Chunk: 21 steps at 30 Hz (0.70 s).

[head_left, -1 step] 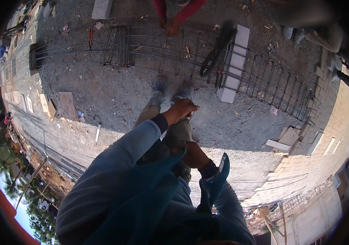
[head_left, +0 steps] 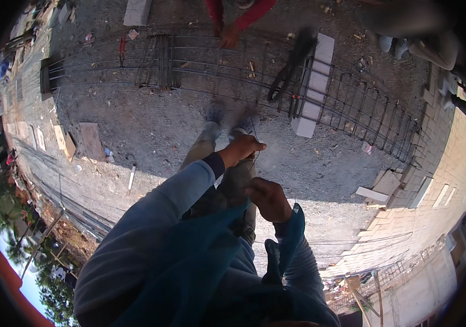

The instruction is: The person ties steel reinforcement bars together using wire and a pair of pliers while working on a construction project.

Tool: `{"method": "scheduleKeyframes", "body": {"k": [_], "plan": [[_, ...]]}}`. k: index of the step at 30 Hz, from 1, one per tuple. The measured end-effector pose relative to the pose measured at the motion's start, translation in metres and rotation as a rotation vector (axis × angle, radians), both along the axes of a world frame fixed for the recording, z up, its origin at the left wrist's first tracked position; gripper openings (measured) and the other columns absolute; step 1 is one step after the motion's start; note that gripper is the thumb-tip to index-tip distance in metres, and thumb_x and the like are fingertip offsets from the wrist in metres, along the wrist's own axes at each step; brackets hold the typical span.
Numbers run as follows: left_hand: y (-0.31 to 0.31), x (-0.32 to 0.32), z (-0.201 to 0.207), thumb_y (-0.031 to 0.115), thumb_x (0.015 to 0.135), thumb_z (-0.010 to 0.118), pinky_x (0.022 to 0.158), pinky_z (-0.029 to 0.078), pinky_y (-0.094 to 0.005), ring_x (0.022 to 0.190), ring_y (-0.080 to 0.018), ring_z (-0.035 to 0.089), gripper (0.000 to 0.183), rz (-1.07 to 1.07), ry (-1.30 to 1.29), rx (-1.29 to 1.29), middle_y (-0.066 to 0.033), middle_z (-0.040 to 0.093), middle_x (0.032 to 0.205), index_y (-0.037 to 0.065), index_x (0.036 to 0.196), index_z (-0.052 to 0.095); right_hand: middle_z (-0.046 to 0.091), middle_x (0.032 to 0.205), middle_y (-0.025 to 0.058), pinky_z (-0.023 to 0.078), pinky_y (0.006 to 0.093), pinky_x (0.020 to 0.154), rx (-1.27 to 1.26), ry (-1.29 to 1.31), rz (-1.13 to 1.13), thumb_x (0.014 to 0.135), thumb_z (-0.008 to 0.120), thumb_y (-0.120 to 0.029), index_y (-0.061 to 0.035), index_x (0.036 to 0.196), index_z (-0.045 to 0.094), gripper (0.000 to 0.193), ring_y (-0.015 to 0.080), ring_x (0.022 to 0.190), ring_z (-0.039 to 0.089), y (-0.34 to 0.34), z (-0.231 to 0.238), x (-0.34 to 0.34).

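Note:
My left hand (head_left: 240,150) is closed in a pinch on a thin dark wire (head_left: 254,128), whose end sticks up past the fingers. Just below and to its right, my right hand (head_left: 269,200) has its fingers curled together; whatever lies in them is hidden. Both hands hover over my legs. Beyond my shoes stretches a long rebar cage (head_left: 211,72) with a bundle of stirrups (head_left: 164,62) around its bars. A co-worker's hands (head_left: 230,36), in red sleeves, touch the cage on its far side.
A pale block beam (head_left: 313,87) lies under the cage, with a dark blurred bundle (head_left: 294,65) beside it. Boards (head_left: 91,140) rest on the gravel at left. Paving and block stacks (head_left: 407,218) line the right. Another person (head_left: 434,46) is at far right.
My right hand has moved up and slightly right, out from behind the teal cloth. My left hand stays nearly in place with the wire.

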<state>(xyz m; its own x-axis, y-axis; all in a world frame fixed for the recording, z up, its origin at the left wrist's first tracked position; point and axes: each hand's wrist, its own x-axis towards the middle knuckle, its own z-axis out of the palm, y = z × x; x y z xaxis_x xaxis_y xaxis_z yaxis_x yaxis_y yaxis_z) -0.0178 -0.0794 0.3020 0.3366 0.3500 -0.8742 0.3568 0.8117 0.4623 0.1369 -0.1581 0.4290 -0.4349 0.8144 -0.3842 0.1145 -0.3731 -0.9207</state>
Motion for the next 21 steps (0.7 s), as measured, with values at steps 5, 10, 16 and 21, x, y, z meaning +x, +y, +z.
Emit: {"method": "scheduleKeyframes", "body": {"k": [5,10,16,21], "plan": [[0.012,0.025,0.013,0.031,0.077,0.072,0.053,0.037,-0.0326,0.053,-0.0144,0.047,0.035,0.053,0.006,-0.134,-0.0016,0.045,0.055,0.009,0.062,0.050,0.056,0.066,0.0013,0.047,0.0310,0.063,-0.286,-0.651,-0.389,0.088,0.059,-0.019,-0.0023,0.087,0.062,0.017,0.0091,0.059,0.052,-0.074,-0.120,0.070],[0.001,0.020,-0.023,0.032,0.085,0.066,0.058,0.044,-0.0335,0.065,-0.0185,0.062,0.026,-0.430,0.041,-0.008,-0.0059,0.061,0.071,0.007,0.081,0.061,0.058,0.067,0.0034,0.049,0.0322,0.066,-0.279,-0.009,-0.185,0.090,0.059,-0.022,-0.0036,0.093,0.062,0.019,0.0093,0.058,0.051,-0.041,-0.021,-0.024],[-0.048,0.011,-0.013,0.028,0.090,0.059,0.083,0.050,-0.0378,0.092,-0.0236,0.064,0.031,0.403,-0.170,-0.434,-0.0080,0.063,0.101,0.005,0.110,0.056,0.044,0.064,-0.0012,0.052,0.0380,0.074,-0.989,0.512,-1.207,0.089,0.057,-0.013,0.0016,0.100,0.057,0.018,0.0096,0.056,0.046,-0.140,-0.125,0.055],[-0.044,-0.013,-0.022,0.026,0.093,0.052,0.086,0.049,-0.0384,0.095,-0.0260,0.064,0.030,0.296,-0.268,-0.279,-0.0121,0.065,0.100,0.005,0.113,0.060,0.061,0.083,0.0107,0.054,0.0405,0.077,-1.021,0.411,-0.222,0.088,0.054,-0.010,0.0028,0.106,0.060,0.023,0.0212,0.076,0.061,-0.238,-0.160,0.002]]}}
